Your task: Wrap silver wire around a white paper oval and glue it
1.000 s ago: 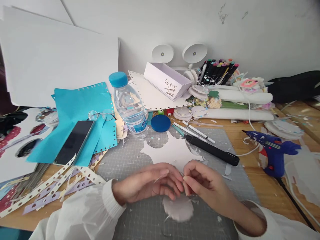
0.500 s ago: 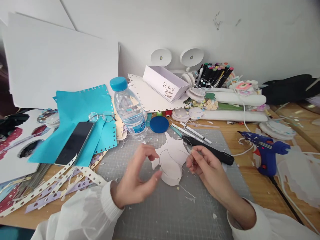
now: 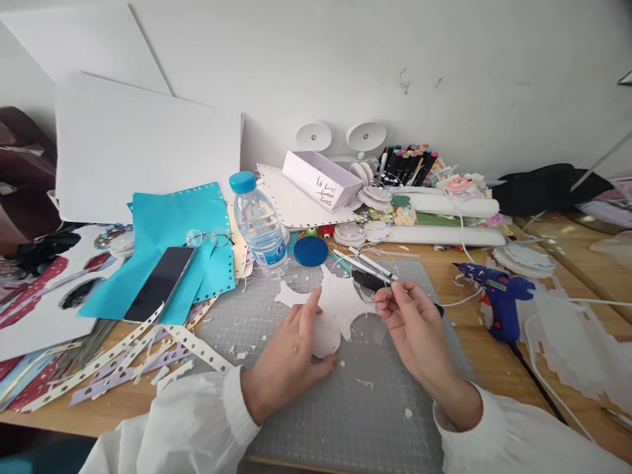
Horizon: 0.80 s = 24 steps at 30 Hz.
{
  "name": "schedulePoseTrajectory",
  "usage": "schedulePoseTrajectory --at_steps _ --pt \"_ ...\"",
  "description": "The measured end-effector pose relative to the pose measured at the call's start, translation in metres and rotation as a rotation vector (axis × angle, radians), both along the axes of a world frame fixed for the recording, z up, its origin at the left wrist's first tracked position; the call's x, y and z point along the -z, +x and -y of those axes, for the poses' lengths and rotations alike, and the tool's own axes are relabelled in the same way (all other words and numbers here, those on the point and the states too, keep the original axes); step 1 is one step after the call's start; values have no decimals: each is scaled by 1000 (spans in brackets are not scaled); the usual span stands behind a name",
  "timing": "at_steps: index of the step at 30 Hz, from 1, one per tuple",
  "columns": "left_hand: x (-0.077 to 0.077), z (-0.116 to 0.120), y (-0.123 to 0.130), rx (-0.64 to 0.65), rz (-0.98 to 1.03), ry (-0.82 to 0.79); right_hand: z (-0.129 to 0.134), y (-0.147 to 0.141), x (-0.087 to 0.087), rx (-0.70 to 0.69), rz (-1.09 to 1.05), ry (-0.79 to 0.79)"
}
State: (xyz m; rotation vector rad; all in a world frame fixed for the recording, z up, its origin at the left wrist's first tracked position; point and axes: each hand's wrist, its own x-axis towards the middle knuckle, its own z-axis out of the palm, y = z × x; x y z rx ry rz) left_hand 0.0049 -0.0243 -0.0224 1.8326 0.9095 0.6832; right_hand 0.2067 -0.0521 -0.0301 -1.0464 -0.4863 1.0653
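My right hand point(image 3: 409, 322) is closed in a pinch on a thin looped wire point(image 3: 353, 253), whose loops reach left over the pens and cutter. My left hand point(image 3: 291, 349) lies at the left side of a round white paper piece point(image 3: 326, 336), thumb at its lower edge and fingers apart, covering part of it. Whether it grips the disc is not plain. Under the disc spreads a jagged white paper offcut point(image 3: 340, 293) on the grey cutting mat point(image 3: 365, 421). A black-handled tool point(image 3: 368, 280) sits partly behind my right hand.
A water bottle point(image 3: 259, 224) and a blue lid point(image 3: 310, 251) stand behind the mat. On the left are a phone point(image 3: 160, 283), glasses point(image 3: 210, 237), blue paper point(image 3: 172, 217) and punched strips point(image 3: 118, 359). A blue glue gun point(image 3: 498, 293) with a cord lies right.
My left hand has come down onto the paper disc from above. The wire loops have moved off the disc, up towards the pens, still in my right hand. The view has tilted up slightly.
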Motion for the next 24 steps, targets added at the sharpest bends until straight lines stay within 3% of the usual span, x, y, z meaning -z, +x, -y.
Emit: schedulePoseTrajectory --at_steps 4,6,9,12,15,21,24 --pt "-19 -3 -18 -44 -3 -78 2 3 0 93 243 108" --pt "-31 -5 -31 -53 25 -290 4 3 2 92 505 156" --pt "-44 -8 -48 -43 268 -718 8 -1 5 -18 957 208" --pt "-46 -9 -60 -89 517 -961 9 -5 7 -192 1142 263" --pt "-41 -8 -64 -123 622 -1058 9 -7 8 -260 1179 307" --pt "-33 -8 -60 -59 714 -1120 10 0 2 -234 1293 413" --pt "-33 -12 -58 -28 770 -1133 21 9 -8 -82 1348 409"
